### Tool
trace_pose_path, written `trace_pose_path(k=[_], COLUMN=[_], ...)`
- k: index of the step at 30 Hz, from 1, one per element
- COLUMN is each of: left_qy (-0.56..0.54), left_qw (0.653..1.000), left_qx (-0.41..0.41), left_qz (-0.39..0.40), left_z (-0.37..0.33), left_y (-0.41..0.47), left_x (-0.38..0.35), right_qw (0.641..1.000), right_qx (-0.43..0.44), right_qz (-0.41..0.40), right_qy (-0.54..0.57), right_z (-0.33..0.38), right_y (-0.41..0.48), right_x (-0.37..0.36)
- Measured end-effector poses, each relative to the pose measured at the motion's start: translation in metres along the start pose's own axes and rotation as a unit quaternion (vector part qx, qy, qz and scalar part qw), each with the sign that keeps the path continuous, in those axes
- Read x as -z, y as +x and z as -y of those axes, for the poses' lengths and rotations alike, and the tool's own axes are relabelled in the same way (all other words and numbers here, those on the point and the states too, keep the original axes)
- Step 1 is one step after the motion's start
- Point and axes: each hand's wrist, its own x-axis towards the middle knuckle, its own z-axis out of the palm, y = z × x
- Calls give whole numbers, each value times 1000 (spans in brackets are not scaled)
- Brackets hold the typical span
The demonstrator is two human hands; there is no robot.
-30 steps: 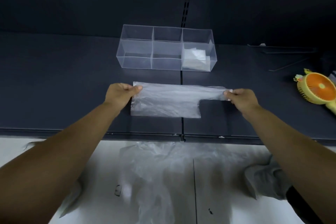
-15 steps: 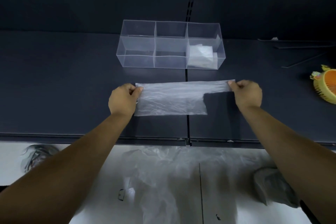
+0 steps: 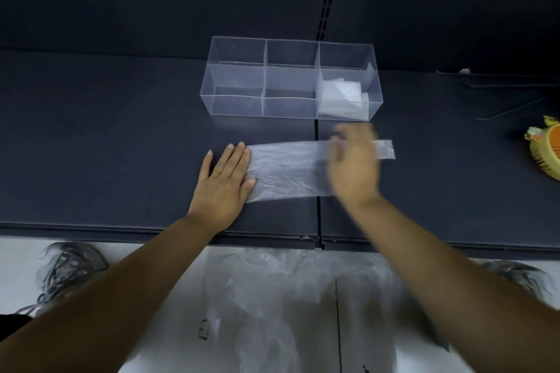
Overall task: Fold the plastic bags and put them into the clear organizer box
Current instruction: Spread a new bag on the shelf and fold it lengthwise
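A translucent plastic bag [image 3: 288, 169], folded into a long strip, lies flat on the dark shelf [image 3: 106, 145]. My left hand [image 3: 225, 182] rests flat on the shelf, with its fingers on the strip's left end. My right hand [image 3: 354, 166] is blurred by motion over the strip's right part, fingers spread; the narrow handle end [image 3: 386, 149] pokes out past it. Behind the strip stands the clear organizer box [image 3: 236, 94] with three compartments; folded bags [image 3: 342, 97] lie in the right one.
An orange and yellow hand fan [image 3: 545, 154] lies at the shelf's right edge. Thin dark rods [image 3: 512, 109] lie at the back right. Below the shelf's front edge, loose plastic bags [image 3: 291, 297] lie on the white floor.
Both hands let go of the strip's ends. My left hand now lies flat on its left end, and my right hand has moved left over the strip.
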Motion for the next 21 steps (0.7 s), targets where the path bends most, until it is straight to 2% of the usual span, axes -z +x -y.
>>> trace_pose_path(k=[3, 6, 11, 14, 21], left_qy=[46, 92, 32, 26, 45], left_qw=[999, 995, 999, 1000, 999], left_qx=[-12, -17, 4, 5, 5], left_qz=[20, 40, 13, 9, 15], left_z=[3, 6, 3, 4, 3], left_y=[-2, -4, -2, -2, -3], left_x=[-5, -8, -6, -7, -2], right_qw=[970, 952, 929, 925, 924], right_qx=[120, 129, 134, 111, -20], right_qz=[192, 275, 293, 281, 220], right_qy=[91, 18, -183, -230, -312], right_z=[68, 91, 36, -10, -85], right_y=[-45, -57, -30, -10, 18], right_x=[-48, -84, -83, -60, 1])
